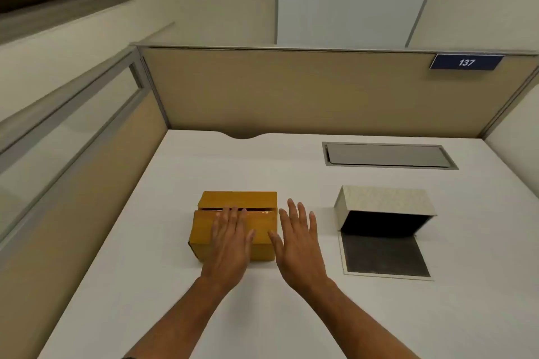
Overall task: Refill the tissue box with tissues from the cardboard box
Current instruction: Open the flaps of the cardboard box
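A small brown cardboard box point(237, 201) sits on the white desk, its top flaps closed with a narrow dark gap between them. My left hand point(229, 245) lies flat on the near flap, fingers spread and reaching the gap. My right hand point(300, 242) hovers open just right of the box, its thumb near the box's right edge, holding nothing. To the right lies the pale speckled tissue box point(385, 201) on its side, its dark hollow inside facing me and its dark-lined flap point(383, 255) lying flat on the desk. No tissues are visible.
The white desk point(175, 285) is enclosed by tan partition walls at the back and left. A grey metal cable hatch point(389, 155) is set into the desk behind the tissue box. A blue sign reading 137 point(466, 62) hangs on the back partition.
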Demonstrator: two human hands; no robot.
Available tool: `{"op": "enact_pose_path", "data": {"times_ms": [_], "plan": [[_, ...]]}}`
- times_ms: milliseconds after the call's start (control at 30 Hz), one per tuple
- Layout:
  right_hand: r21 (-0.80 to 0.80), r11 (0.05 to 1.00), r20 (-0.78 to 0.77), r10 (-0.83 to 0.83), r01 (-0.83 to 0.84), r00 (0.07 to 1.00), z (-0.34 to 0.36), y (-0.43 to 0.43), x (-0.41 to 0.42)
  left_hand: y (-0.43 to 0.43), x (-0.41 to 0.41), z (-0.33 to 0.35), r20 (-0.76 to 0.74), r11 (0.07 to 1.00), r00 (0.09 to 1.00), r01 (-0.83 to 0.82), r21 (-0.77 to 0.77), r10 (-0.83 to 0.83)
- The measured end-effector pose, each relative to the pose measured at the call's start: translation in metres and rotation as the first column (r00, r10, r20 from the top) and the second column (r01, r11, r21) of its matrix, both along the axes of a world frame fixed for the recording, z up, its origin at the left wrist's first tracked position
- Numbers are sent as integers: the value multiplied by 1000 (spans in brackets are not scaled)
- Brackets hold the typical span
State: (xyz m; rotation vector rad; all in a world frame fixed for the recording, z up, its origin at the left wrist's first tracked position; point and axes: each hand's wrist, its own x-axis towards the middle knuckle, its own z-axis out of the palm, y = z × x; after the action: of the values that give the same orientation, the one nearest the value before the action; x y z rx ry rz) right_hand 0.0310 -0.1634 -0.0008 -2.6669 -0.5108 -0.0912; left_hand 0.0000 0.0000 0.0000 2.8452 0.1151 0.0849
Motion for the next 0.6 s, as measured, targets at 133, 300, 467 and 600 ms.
{"op": "enact_pose_path", "data": {"times_ms": [133, 300, 467, 600], "plan": [[-69, 997, -92, 11, -17, 996, -9, 14, 10, 10, 20, -6, 14, 998, 1000, -2, 57, 2], [-123, 990, -103, 57, -69, 993, -15, 31, 21, 20, 32, -10, 62, 996, 998, -5, 93, -1], [-94, 990, -53, 98, -103, 994, -7, 49, 28, 27, 35, -13, 54, 985, 998, 4, 173, -13], [18, 996, 16, 90, -90, 996, 3, 55, 27, 29, 31, -6, 162, 987, 987, -12, 160, -15]]}}
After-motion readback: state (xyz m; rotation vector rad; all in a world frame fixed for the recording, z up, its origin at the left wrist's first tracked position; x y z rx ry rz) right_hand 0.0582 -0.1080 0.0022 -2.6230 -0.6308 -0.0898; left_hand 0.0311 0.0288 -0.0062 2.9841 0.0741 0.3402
